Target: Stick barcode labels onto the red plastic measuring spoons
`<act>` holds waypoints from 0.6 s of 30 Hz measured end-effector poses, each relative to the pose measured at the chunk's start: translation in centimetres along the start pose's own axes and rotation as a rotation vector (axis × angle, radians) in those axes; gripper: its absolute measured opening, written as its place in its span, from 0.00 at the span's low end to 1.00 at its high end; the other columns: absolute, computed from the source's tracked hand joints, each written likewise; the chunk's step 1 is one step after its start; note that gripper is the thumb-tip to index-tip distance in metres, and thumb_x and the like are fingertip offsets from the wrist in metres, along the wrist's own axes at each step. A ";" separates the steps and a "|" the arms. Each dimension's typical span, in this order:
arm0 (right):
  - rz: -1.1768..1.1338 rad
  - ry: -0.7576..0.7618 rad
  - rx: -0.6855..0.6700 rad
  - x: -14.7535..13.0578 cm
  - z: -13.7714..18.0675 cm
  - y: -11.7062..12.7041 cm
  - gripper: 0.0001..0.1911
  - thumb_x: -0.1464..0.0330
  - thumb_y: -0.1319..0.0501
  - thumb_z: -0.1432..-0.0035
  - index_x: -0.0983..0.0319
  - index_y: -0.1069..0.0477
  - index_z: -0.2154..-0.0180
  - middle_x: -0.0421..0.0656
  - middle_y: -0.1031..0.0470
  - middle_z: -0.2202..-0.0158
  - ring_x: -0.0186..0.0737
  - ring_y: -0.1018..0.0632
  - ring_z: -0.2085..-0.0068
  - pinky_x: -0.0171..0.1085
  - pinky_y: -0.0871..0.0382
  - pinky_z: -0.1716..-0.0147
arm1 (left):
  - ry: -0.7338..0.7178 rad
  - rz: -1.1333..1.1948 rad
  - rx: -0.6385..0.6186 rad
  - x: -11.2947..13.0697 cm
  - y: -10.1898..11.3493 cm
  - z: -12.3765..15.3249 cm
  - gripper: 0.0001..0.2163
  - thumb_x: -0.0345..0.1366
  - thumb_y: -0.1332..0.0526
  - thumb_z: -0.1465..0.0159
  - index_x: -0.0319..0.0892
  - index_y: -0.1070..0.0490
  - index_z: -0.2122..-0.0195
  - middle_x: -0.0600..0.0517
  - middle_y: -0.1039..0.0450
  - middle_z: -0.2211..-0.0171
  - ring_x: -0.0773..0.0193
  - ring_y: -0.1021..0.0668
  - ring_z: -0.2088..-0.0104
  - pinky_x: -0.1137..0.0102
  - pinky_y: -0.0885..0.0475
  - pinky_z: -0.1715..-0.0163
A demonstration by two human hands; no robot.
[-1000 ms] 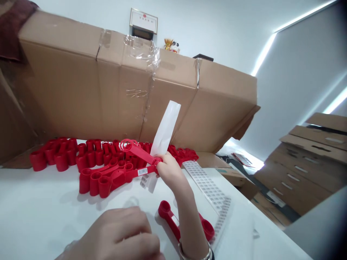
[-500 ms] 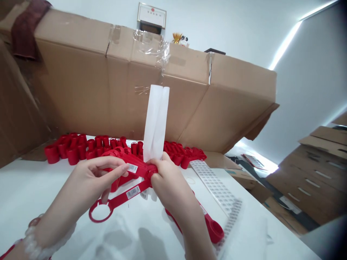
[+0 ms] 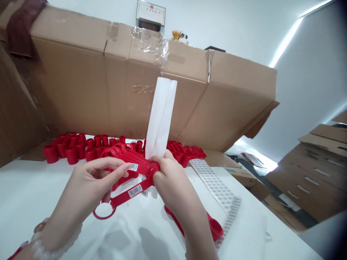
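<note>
Red moulded-plastic ring-handled spoon bundle (image 3: pixel 134 164): light, stiff, prob. best held by stems. R hand (image 3: pixel 170 182) pinches stems plus white paper strip (image 3: pixel 160 117); L hand (image 3: pixel 100 177) curled, fingertips on handles.

A long cardboard carton (image 3: pixel 73 90) stands along the back of the white bench (image 3: pixel 29 191), its seams patched with clear tape (image 3: pixel 146 43). A dark red cloth (image 3: pixel 23 29) drapes over its top left corner. Above it, a framed certificate (image 3: pixel 150 11) hangs on the white wall, and a small gold-and-white ornament (image 3: pixel 180 36) peeks over the carton. Stacked flattened cardboard boxes (image 3: pixel 306 177) sit low at right.
</note>
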State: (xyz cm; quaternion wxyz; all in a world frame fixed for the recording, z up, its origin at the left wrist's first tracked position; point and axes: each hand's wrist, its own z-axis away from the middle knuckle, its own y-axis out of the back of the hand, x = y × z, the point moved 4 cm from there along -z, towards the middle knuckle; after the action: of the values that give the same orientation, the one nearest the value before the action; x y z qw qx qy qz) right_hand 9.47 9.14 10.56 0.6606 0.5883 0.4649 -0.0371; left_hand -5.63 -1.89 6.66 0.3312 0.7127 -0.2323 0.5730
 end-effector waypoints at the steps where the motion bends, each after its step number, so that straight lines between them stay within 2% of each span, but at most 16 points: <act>1: 0.002 -0.003 -0.003 0.0 0.0 0.0 0.21 0.80 0.52 0.52 0.61 0.25 0.64 0.46 0.33 0.51 0.44 0.24 0.56 0.39 0.32 0.62 | -0.002 0.002 -0.001 0.0 -0.1 0.0 0.23 0.62 0.31 0.49 0.50 0.20 0.64 0.55 0.30 0.78 0.69 0.37 0.81 0.76 0.43 0.83; 5: 0.011 0.001 0.001 0.0 0.2 0.0 0.18 0.79 0.52 0.52 0.61 0.26 0.66 0.46 0.33 0.51 0.43 0.24 0.57 0.40 0.31 0.62 | -0.017 0.014 0.014 0.0 -0.3 0.1 0.22 0.61 0.30 0.49 0.49 0.20 0.64 0.55 0.30 0.79 0.69 0.36 0.81 0.77 0.41 0.84; 9: -0.002 -0.005 -0.002 0.1 0.2 0.1 0.17 0.79 0.51 0.52 0.61 0.28 0.67 0.45 0.34 0.52 0.42 0.24 0.57 0.40 0.31 0.61 | -0.033 0.014 0.035 0.0 -0.5 0.0 0.21 0.60 0.30 0.49 0.49 0.21 0.66 0.56 0.35 0.83 0.68 0.36 0.83 0.77 0.41 0.86; 15: -0.035 0.007 0.008 0.1 0.2 0.2 0.21 0.80 0.52 0.51 0.59 0.25 0.62 0.44 0.34 0.51 0.41 0.24 0.56 0.39 0.31 0.60 | -0.069 0.006 0.053 0.0 -0.9 -0.2 0.18 0.59 0.31 0.47 0.49 0.21 0.68 0.57 0.36 0.84 0.69 0.37 0.83 0.77 0.44 0.85; 18: -0.042 0.023 0.016 0.1 0.3 0.1 0.21 0.80 0.52 0.51 0.59 0.26 0.63 0.43 0.33 0.52 0.41 0.24 0.56 0.39 0.31 0.58 | -0.083 0.000 0.060 -0.1 -1.3 -0.2 0.18 0.57 0.31 0.46 0.47 0.24 0.72 0.58 0.39 0.84 0.70 0.40 0.83 0.76 0.47 0.84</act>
State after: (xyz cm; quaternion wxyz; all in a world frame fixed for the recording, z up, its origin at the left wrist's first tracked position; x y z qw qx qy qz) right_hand 9.73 8.96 10.54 0.6498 0.5840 0.4841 -0.0479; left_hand -4.85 -0.88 6.36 0.2997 0.7455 -0.2287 0.5497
